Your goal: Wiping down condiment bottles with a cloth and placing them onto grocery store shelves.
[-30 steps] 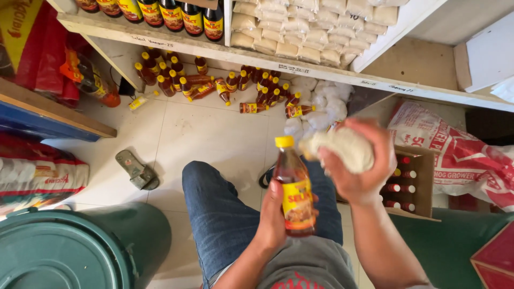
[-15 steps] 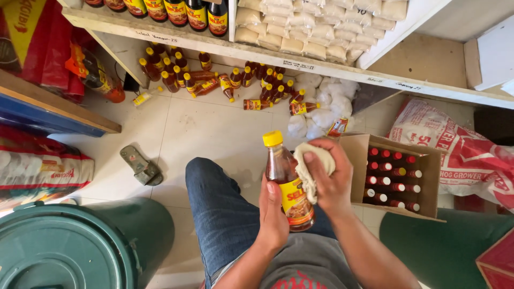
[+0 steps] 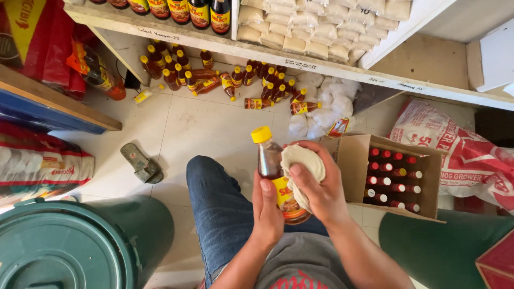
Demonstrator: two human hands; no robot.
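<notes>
The right hand [image 3: 316,190], which a second ago was lifted clear with the white cloth [image 3: 302,163] bunched in it, has come down and now presses that cloth flat against the side of the sauce bottle [image 3: 276,179], so the wiping has moved from a pause to full contact with the glass and label. The left hand [image 3: 267,211] is clenched around the lower body of the bottle, thumb laid up the front, holding it upright over the person's lap; its grip looks unchanged. The bottle has a yellow cap and dark brown contents, and it sits between the two hands, above the jeans-clad knee [image 3: 214,198]. Just to the right an open cardboard box [image 3: 356,160] holds rows of red-capped bottles standing upright. On the tiled floor [image 3: 203,123] ahead, a cluster of similar yellow-capped bottles [image 3: 214,77] stands and lies under a wooden shelf [image 3: 321,61], beside white plastic bags [image 3: 326,104]. More bottles and stacked pale packets fill the shelf above. A sandal [image 3: 140,163] lies to the left, a green lidded bin [image 3: 64,249] stands near the knee, and printed sacks [image 3: 466,160] rest at the right.
</notes>
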